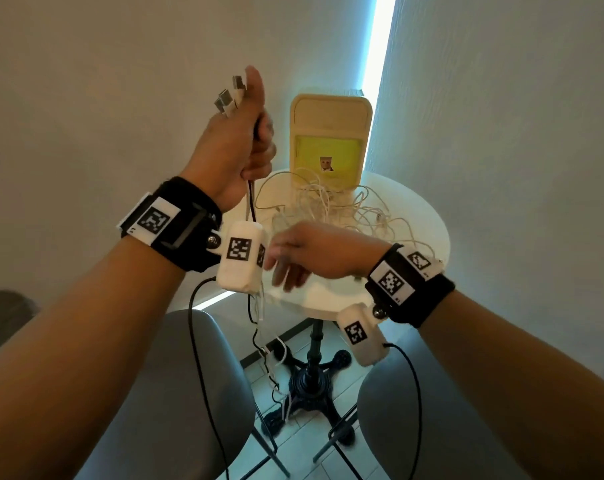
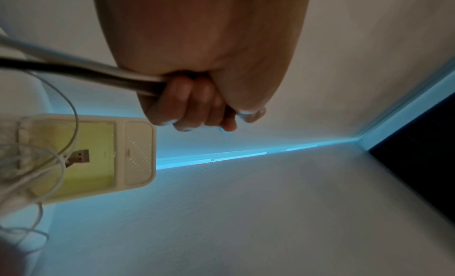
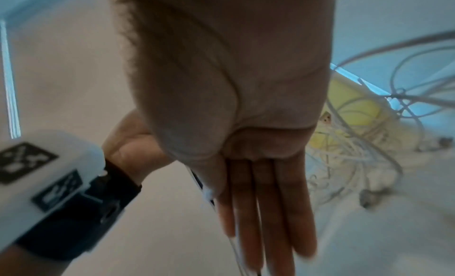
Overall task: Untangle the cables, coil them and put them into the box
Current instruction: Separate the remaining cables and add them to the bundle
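My left hand [image 1: 245,150] is raised above the table's near left edge. It grips a bundle of black and white cables [image 2: 86,70], fingers [image 2: 194,103] curled round them. Several plug ends [image 1: 229,95] stick up out of the fist. The bundle's loose strands [image 1: 262,341] hang down past the table edge toward the floor. My right hand [image 1: 293,258] is lower, blurred, its fingers [image 3: 265,212] straight and close beside the hanging strands. A tangle of white cables [image 1: 328,209] lies on the round white table [image 1: 422,209]. Behind it stands the cream box [image 1: 328,140], lid up, its inside yellow-green.
Two grey chairs [image 1: 176,393] [image 1: 432,410] stand in front of the table, either side of its black pedestal base [image 1: 311,375]. Walls close in behind and to both sides, with a lit strip [image 1: 380,46] in the corner. Black wrist-camera leads hang from both arms.
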A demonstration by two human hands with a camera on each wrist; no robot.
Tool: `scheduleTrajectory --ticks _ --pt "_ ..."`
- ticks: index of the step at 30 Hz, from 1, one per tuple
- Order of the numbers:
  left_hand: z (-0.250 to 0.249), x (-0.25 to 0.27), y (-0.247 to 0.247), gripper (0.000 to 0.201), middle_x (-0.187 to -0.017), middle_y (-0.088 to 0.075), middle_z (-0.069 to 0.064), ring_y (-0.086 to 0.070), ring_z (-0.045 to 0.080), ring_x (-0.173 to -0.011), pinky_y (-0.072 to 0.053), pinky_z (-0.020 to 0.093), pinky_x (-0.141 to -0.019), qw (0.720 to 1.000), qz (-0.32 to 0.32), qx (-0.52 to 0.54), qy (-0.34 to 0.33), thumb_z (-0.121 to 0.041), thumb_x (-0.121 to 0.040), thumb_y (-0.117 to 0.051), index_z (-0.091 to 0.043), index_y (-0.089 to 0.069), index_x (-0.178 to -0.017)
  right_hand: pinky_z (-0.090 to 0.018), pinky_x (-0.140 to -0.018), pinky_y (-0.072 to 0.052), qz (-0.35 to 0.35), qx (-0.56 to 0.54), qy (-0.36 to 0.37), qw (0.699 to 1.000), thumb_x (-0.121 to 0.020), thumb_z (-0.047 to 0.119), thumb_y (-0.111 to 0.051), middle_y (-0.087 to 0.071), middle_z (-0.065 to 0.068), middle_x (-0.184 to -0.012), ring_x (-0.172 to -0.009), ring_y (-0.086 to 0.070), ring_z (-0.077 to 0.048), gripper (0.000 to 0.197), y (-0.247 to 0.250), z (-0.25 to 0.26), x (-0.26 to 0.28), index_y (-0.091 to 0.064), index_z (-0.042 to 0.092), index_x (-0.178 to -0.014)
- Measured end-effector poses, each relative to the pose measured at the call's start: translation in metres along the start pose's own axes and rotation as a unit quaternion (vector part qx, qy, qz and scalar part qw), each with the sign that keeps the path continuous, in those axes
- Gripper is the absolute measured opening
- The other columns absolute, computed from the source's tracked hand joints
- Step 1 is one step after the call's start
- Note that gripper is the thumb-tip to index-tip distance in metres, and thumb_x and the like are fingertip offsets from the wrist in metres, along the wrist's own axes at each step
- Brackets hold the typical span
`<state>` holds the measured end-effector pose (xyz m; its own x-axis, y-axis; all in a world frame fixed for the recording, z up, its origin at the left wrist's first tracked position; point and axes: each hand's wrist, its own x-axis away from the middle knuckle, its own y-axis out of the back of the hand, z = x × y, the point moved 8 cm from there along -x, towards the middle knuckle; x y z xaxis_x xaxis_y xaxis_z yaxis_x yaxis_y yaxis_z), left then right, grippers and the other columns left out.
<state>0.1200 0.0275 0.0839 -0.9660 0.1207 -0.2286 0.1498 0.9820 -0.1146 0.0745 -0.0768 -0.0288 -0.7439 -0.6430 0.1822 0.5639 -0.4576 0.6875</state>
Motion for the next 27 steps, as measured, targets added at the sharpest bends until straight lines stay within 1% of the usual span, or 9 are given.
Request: scheduleTrajectory --ticks 2,6,10,14,17,20,22,25,27 --pt "0.007 0.001 -0.001 0.057 -0.059 -0.02 -0.003 -0.014 0.013 -0.048 -0.017 0.025 -0.04 0.999 0.005 0.033 0.029 -0.055 -0.106 -0.057 -0.027 -0.026 -0.067 -0.038 -0.083 -0.063 -0.031 0.0 0.012 0.999 -0.111 0.021 -0.05 -0.077 -0.005 -0.099 -0.087 -0.076 -0.021 0.023 0.0 -0.001 0.002 -0.069 0.007 -0.111" --pt "0.033 0.013 -0.021 0.054 -0.052 -0.018 -0.006 -0.012 0.013 -0.043 -0.013 0.025 -0.041 0.993 0.014 0.091 0.07 -0.033 -0.106 -0.06 -0.029 -0.025 -0.066 -0.048 -0.094 -0.059 -0.217 -0.09 0.055 0.97 -0.096 0.028 -0.065 -0.071 -0.006 -0.108 -0.102 -0.07 -0.027 0.025 0.04 -0.001 0.001 -0.059 0.018 -0.118" --pt "0.043 0.016 -0.033 0.054 -0.053 -0.017 -0.005 -0.013 0.012 -0.042 -0.014 0.024 -0.04 0.988 0.021 0.135 0.075 -0.029 -0.107 -0.058 -0.027 -0.024 -0.065 -0.049 -0.101 -0.058 -0.125 -0.317 0.085 0.936 -0.103 0.004 -0.048 -0.074 -0.022 -0.105 -0.1 -0.073 -0.037 0.019 0.027 0.003 -0.001 -0.062 0.002 -0.116" --pt "0.042 0.012 -0.028 0.054 -0.051 -0.018 -0.006 -0.014 0.011 -0.041 -0.017 0.023 -0.036 0.983 0.021 0.169 0.071 -0.028 -0.109 -0.054 -0.026 -0.021 -0.066 -0.036 -0.073 -0.057 -0.105 -0.432 0.075 0.893 -0.112 0.02 -0.04 -0.059 -0.027 -0.093 -0.072 -0.063 -0.026 0.036 0.013 -0.002 0.002 -0.068 0.003 -0.098" --pt "0.044 0.005 -0.024 0.053 -0.051 -0.019 -0.005 -0.016 0.01 -0.04 -0.018 0.023 -0.035 0.976 0.009 0.202 0.081 -0.027 -0.109 -0.052 -0.024 -0.022 -0.066 -0.031 -0.05 -0.047 -0.103 -0.405 0.046 0.907 -0.113 0.043 -0.039 -0.043 -0.009 -0.07 -0.054 -0.042 -0.016 0.049 0.005 -0.003 -0.001 -0.062 0.008 -0.088" --pt "0.05 0.0 -0.017 0.054 -0.052 -0.019 -0.005 -0.015 0.01 -0.041 -0.016 0.024 -0.035 0.972 -0.012 0.211 0.104 -0.028 -0.109 -0.053 -0.025 -0.023 -0.064 -0.026 -0.046 -0.023 -0.145 -0.352 0.022 0.924 -0.112 0.051 -0.039 -0.032 0.004 -0.059 -0.047 -0.026 -0.011 0.05 0.004 -0.004 -0.004 -0.048 0.018 -0.074" --pt "0.055 -0.001 -0.012 0.054 -0.052 -0.017 -0.006 -0.013 0.011 -0.042 -0.015 0.023 -0.036 0.972 -0.031 0.205 0.113 -0.027 -0.108 -0.052 -0.026 -0.023 -0.063 -0.025 -0.044 -0.02 -0.162 -0.328 0.019 0.931 -0.113 0.047 -0.039 -0.032 0.007 -0.056 -0.045 -0.025 -0.009 0.051 0.004 0.0 -0.005 -0.041 0.02 -0.07" --pt "0.057 0.0 -0.008 0.053 -0.051 -0.016 -0.006 -0.011 0.012 -0.043 -0.015 0.023 -0.038 0.975 -0.046 0.189 0.11 -0.025 -0.107 -0.052 -0.028 -0.023 -0.062 -0.028 -0.045 -0.03 -0.17 -0.279 0.033 0.944 -0.113 0.043 -0.042 -0.037 0.002 -0.056 -0.046 -0.033 -0.011 0.049 0.008 0.003 -0.003 -0.048 0.016 -0.072" --pt "0.058 0.0 -0.005 0.053 -0.051 -0.015 -0.006 -0.01 0.012 -0.043 -0.014 0.023 -0.038 0.976 -0.047 0.181 0.11 -0.024 -0.107 -0.051 -0.028 -0.022 -0.064 -0.034 -0.06 -0.049 -0.177 -0.214 0.044 0.96 -0.111 0.035 -0.05 -0.055 -0.009 -0.064 -0.056 -0.052 -0.017 0.04 0.021 0.002 -0.001 -0.062 0.01 -0.082"
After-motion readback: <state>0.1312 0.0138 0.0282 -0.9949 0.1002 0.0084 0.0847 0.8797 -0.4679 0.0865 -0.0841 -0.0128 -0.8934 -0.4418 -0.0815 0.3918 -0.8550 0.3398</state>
